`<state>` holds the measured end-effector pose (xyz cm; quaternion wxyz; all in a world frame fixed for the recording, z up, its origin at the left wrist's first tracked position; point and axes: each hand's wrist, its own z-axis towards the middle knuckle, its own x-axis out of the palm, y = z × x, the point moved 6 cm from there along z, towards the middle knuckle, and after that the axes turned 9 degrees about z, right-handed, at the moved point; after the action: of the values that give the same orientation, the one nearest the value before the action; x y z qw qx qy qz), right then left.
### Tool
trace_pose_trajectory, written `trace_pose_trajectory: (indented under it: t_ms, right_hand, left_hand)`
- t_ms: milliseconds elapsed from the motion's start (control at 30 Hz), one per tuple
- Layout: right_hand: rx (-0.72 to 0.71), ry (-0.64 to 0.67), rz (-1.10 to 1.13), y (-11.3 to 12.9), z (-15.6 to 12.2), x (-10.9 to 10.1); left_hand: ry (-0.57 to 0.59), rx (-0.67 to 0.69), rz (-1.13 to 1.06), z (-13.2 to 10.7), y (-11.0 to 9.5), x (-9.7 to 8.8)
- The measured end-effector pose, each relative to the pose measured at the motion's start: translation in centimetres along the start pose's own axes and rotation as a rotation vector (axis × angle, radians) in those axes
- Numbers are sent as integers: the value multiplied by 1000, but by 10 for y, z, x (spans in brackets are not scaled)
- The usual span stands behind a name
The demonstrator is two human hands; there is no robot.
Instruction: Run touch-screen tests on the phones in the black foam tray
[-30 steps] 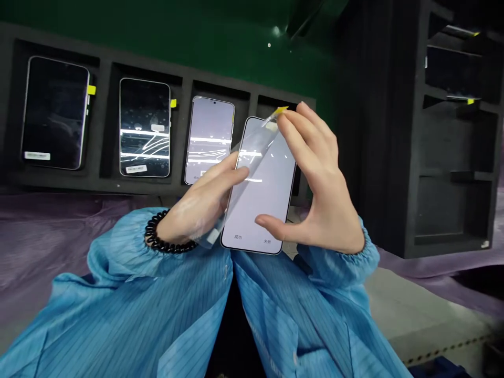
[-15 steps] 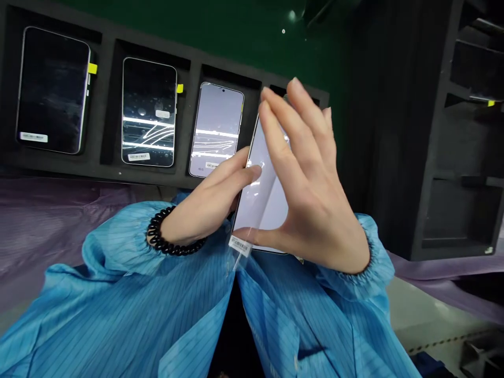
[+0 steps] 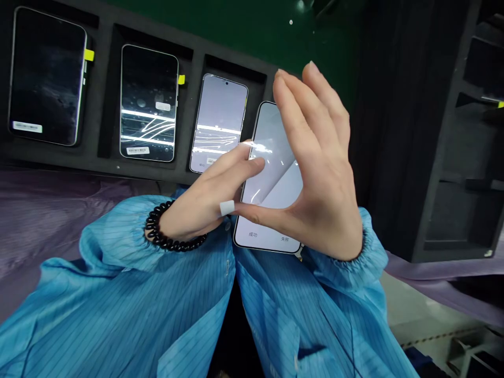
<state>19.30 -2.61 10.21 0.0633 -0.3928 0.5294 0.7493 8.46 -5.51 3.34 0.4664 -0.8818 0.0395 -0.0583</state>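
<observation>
My left hand [image 3: 208, 191] grips a smartphone [image 3: 268, 223] by its left edge, thumb on the glass. Its lit pale screen carries two small words in Chinese characters near the bottom. Over the phone, my right hand [image 3: 321, 152] spans a clear protective film [image 3: 265, 168], thumb and fingers stretched wide. A white label [image 3: 227, 208] sits by the right thumb tip, lifted clear of the phone's lower end. The film's lower part is off the glass; how much still clings at the top is hidden behind my fingers.
A black foam tray [image 3: 106, 21] holds a lit phone [image 3: 218, 110] and two dark-screened phones, a middle one [image 3: 149, 100] and a left one [image 3: 47, 79], with yellow tabs. At right stands another black slotted tray [image 3: 429, 199]. Behind is a green surface [image 3: 236, 26].
My right hand has risen up and away from the phone's bottom end, drawing the film and its label upward and left. The screen's lower part and its words now show bare.
</observation>
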Motion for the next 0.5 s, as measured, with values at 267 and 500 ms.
trace_pose_trajectory:
  t_ms: [267,500]
  right_hand:
    - [-88,83,-43,0,-15,-13]
    - [9,-315,209,-40,-58,-59]
  left_hand:
    - [122,-54,-194,7,-1,8]
    - [131,-33,-199,49,-5,15]
